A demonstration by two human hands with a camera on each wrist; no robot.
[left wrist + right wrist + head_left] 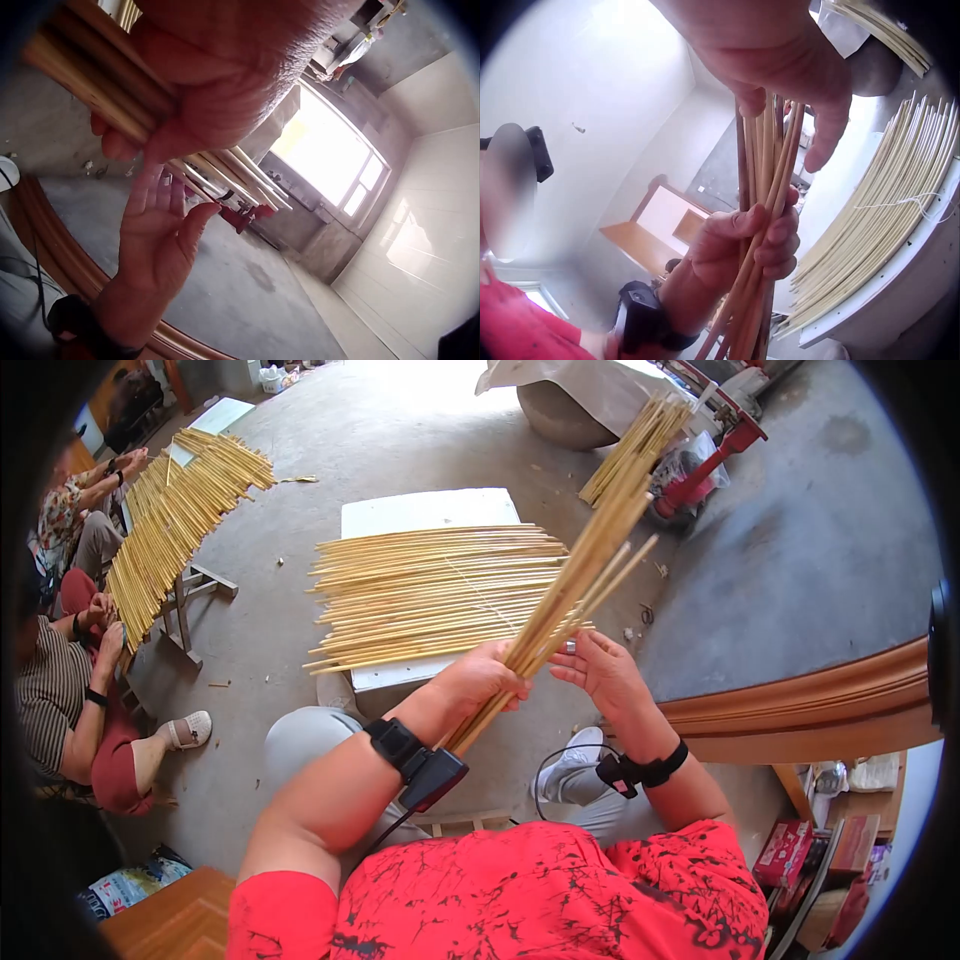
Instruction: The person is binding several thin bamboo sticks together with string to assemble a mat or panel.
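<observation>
A bundle of long yellow-brown stalks (pixel 592 565) slants up and away to the right, gripped near its lower end by my left hand (pixel 468 686). In the right wrist view the left thumb and fingers (pixel 778 251) wrap round the stalks. My right hand (pixel 612 678) is beside the bundle, its fingertips close to a few stalks that splay from the rest. The left wrist view shows that right palm (pixel 154 244) open with fingers extended. Ahead, a row of similar stalks (pixel 430 610) lies on a white board (pixel 430 513), with a string (pixel 919 200) across it.
Another stalk bundle (pixel 635 450) leans at the far right near a red metal stand (pixel 705 470). To the left, two seated people work at a second stalk mat (pixel 180 525) on a wooden trestle (pixel 182 625). A curved wooden edge (pixel 800 695) borders the right side.
</observation>
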